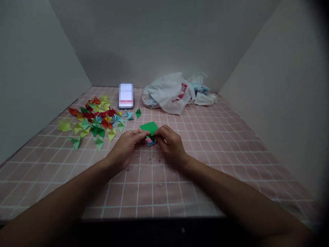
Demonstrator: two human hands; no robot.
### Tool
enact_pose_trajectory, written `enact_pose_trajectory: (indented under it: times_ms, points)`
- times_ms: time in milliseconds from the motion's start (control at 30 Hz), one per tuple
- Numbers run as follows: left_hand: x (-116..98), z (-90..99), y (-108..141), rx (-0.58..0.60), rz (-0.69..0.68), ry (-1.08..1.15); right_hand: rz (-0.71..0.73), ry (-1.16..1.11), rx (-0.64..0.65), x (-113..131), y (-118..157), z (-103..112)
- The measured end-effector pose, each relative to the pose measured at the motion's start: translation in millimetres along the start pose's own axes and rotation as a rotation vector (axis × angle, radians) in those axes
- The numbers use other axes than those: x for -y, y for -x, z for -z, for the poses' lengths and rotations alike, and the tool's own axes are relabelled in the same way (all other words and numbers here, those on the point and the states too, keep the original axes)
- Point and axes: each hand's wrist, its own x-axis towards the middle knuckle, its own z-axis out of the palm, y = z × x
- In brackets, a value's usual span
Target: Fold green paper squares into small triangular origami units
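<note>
Green paper (149, 128): held over the middle of the worktop (205, 161), spanning the space between the two hands, most of it beyond the fingers, a darker green part just below them
Left hand (130, 142): fingers pinching the paper's near left edge
Right hand (171, 142): fingers bent, gripping the paper's near right side
Small paper stack (150, 141): pink and blue, just under the green sheet, between the hands
Folded paper pieces (97, 118): many-coloured heap, left of the hands
Phone (125, 96): lit screen, far side, right of the heap
Plastic bag (169, 92): white with red print, far side, right of the phone
</note>
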Motion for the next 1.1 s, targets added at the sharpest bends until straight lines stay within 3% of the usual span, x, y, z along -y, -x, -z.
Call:
enact_pose_trajectory:
  times_ms: [333, 633, 1100]
  points:
    - [1.9, 4.1, -1.0, -0.040, 0.142, 0.130, -0.002, -0.002, -0.006, -0.6, 1.5, -1.1]
    - [3.4, 4.7, -3.1, 0.034, 0.104, 0.037, -0.027, 0.003, -0.004, -1.0, 0.6, -1.3]
    - [3.7, 5.2, -5.9, 0.025, 0.006, -0.070, -0.135, -0.052, -0.041, 1.6, 3.5, -3.6]
